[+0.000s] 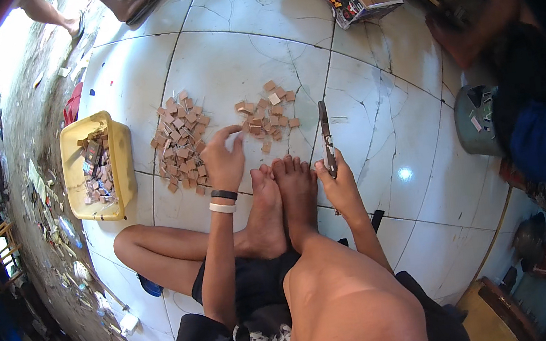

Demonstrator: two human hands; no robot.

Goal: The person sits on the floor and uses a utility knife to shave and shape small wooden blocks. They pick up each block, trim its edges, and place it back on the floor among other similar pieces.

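My left hand (224,159), with a black and a white band at the wrist, hovers between two heaps of small brown square pieces with thin wire-like legs. Its fingers bend toward the thumb with a small gap, and nothing shows between them. The bigger heap (180,142) lies left of this hand; the smaller heap (267,114) lies just beyond it to the right. My right hand (341,186) is closed around a long, narrow, rusty metal tool (326,135), held pointing away from me. The tool's exact kind is unclear.
At left, a yellow plastic basin (127,166) holds more brown pieces. An open printed cardboard box (371,0) stands at the far right, and a grey-green bucket (471,126) at right. My bare feet (295,191) rest between my hands on cracked white tiles. Other people's legs (125,3) appear at the edges.
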